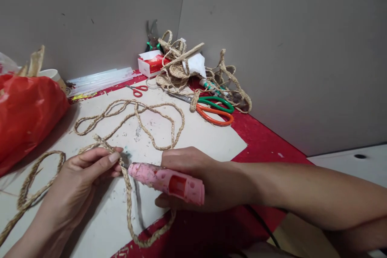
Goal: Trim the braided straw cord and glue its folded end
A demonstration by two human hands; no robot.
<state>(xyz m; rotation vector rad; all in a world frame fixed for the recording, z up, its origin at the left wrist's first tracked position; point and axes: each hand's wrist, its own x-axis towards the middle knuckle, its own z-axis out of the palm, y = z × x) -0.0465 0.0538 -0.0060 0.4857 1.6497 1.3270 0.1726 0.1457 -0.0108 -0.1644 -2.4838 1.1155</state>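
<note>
A braided straw cord (129,201) is pinched near its end between the thumb and fingers of my left hand (87,175). From there it hangs in a loop towards the table's front edge. My right hand (202,173) is wrapped round a pink hot glue gun (166,179), which lies pointing left. The gun's nozzle touches or nearly touches the cord just beside my left fingertips. More braided cord (178,129) lies in loose loops on the white sheet (211,145) beyond my hands, and another loop runs along the left side.
Large scissors (216,120) with green and orange handles lie at the right, small red scissors (138,90) further back. Behind are a tissue box (150,64), pruning shears (153,36), tangled straw braids (173,72) and clear glue sticks (102,80). A red plastic bag (30,113) stands left.
</note>
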